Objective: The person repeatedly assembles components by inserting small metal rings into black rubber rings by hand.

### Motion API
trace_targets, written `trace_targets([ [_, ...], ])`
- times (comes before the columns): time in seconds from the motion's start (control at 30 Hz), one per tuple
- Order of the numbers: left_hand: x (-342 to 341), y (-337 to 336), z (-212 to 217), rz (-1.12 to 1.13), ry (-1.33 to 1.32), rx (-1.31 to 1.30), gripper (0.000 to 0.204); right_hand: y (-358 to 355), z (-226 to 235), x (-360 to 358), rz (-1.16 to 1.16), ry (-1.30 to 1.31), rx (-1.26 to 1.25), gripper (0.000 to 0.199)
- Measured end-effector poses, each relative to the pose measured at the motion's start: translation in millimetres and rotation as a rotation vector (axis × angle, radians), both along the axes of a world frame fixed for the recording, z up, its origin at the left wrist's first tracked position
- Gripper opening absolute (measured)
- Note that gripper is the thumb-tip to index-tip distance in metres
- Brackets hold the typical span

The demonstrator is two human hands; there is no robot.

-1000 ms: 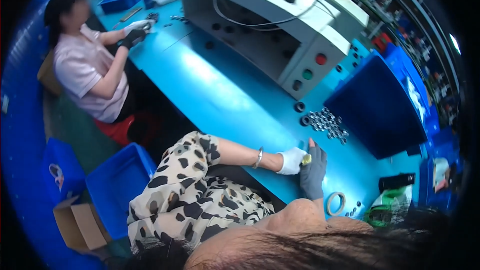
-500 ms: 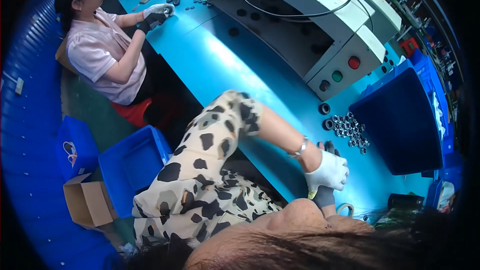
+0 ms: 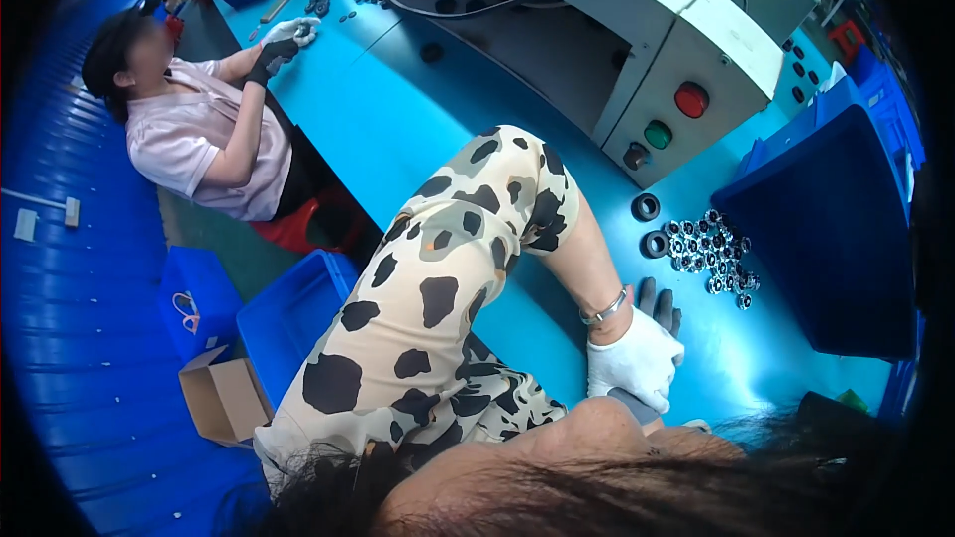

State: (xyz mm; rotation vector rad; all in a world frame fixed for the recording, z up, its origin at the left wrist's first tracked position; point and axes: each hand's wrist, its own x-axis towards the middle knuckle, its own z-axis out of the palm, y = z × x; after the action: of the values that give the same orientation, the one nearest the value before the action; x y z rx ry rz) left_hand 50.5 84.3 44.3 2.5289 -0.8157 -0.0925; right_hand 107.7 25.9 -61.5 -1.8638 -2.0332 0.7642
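Head view: gloved hands low on the blue worktop

Head camera shows the person's left hand (image 3: 635, 363) in a white glove at lower centre-right of the frame, pressed down over the right hand (image 3: 659, 303), whose dark-gloved fingers stick out just above it. Whether either grip is clenched on something or released cannot be told; the palms are hidden.

Up and to the right of the hands, near but apart from them, lies a cluster of small metal bearings (image 3: 711, 251) on the blue worktop (image 3: 398, 109), with two black rings (image 3: 650, 226) just left of the cluster. A dark blue bin (image 3: 831, 239) stands at right. A grey machine (image 3: 657, 50) with red and green buttons fills the upper centre. Another person (image 3: 199, 129) sits at upper left.
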Motion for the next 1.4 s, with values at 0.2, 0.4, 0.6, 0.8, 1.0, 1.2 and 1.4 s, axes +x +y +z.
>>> trace_targets([
  [0.2,-0.2,-4.9,-7.4,-0.001,-0.01,-0.044,0.089,-25.1,10.1,4.5,-0.063,0.014,-0.022,0.08],
  [0.4,0.8,0.2,-5.0,-0.129,-0.133,-0.003,0.091,-78.8,56.0,13.2,-0.151,0.519,0.32,0.088],
  [0.6,-2.6,8.2,-22.0,0.223,-0.485,-0.129,0.076,-84.4,34.5,39.6,-0.06,0.191,0.223,0.063],
  [0.8,-64.8,21.4,-30.6,0.806,-0.562,-0.486,0.059,-145.3,87.6,70.4,-0.58,0.805,0.436,0.044],
  [1.0,-88.5,-0.2,-46.8,0.924,-0.411,-0.546,0.05,-177.5,71.2,35.6,-0.581,0.536,0.283,0.043],
  [1.2,-82.6,-30.0,-46.1,0.85,-0.29,-0.56,0.043,-154.0,73.4,11.4,-0.507,-0.214,0.438,0.049],
  [1.4,-94.7,-66.2,-50.1,0.916,-0.071,-0.882,0.051,-163.5,69.4,0.6,-0.386,1.935,0.439,0.055],
])
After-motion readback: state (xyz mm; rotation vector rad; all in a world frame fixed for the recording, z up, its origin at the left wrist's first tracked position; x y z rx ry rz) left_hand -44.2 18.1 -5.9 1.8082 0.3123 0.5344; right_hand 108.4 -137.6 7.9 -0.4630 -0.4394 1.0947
